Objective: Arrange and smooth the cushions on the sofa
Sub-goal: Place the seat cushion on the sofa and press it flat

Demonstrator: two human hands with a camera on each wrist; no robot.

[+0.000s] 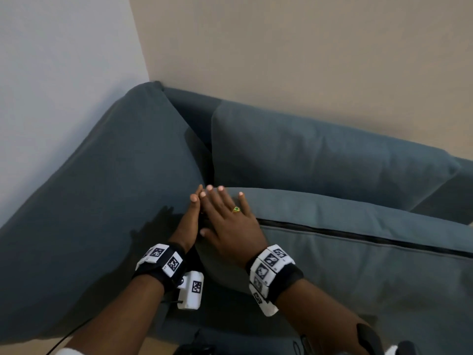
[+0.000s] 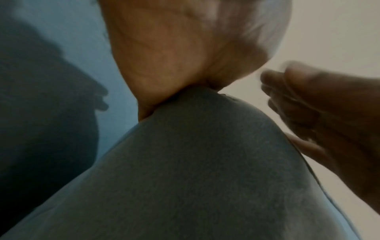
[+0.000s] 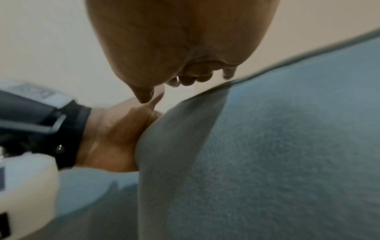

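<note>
Right hand (image 1: 231, 226) flat on cushion (image 1: 358, 257) corner, fingers straight, slightly spread. Left hand (image 1: 188, 226) edge-on against its side, fingers straight, together. Sofa (image 1: 76, 201) below.

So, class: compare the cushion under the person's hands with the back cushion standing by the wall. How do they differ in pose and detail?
The near cushion lies tipped forward with a dark zip line showing along its edge; the back cushion stands upright and shows no zip. The right hand rests flat on the near cushion's corner and the left hand presses its side; nothing touches the back cushion. Both are blue-grey fabric.
</note>
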